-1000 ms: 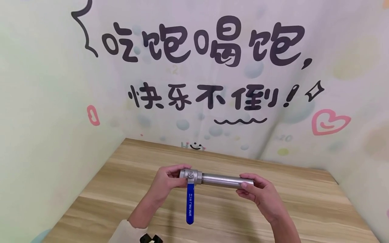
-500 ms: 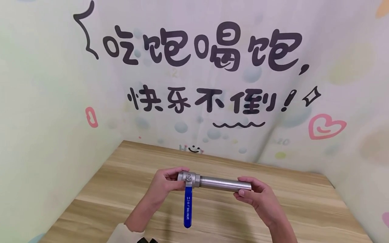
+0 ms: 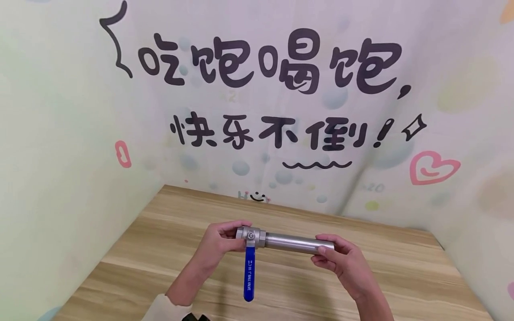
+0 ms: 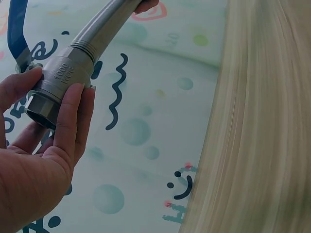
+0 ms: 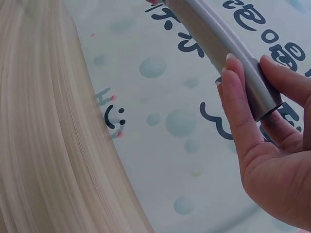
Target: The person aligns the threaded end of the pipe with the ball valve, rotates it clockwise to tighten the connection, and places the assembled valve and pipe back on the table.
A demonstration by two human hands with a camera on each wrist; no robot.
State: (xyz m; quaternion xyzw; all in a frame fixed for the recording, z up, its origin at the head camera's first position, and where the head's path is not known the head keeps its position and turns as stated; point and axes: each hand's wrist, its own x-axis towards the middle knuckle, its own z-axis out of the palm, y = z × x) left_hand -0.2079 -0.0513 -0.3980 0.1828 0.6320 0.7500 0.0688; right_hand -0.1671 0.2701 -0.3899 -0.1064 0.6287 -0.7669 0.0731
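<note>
Above the table (image 3: 160, 249) gleams a blue-levered valve (image 3: 251, 236).

Cream sleeve (image 3: 165, 309) on left forearm (image 3: 188, 284), 7 o'clock in head view, black angular piece (image 3: 195, 318) just beside it, cropped, identity unclear, right hand (image 3: 346, 262) bare, 5 o'clock

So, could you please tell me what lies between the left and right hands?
In the head view, the metal valve with its blue handle, then the metal pipe, lies between the left hand and the right hand.
</note>
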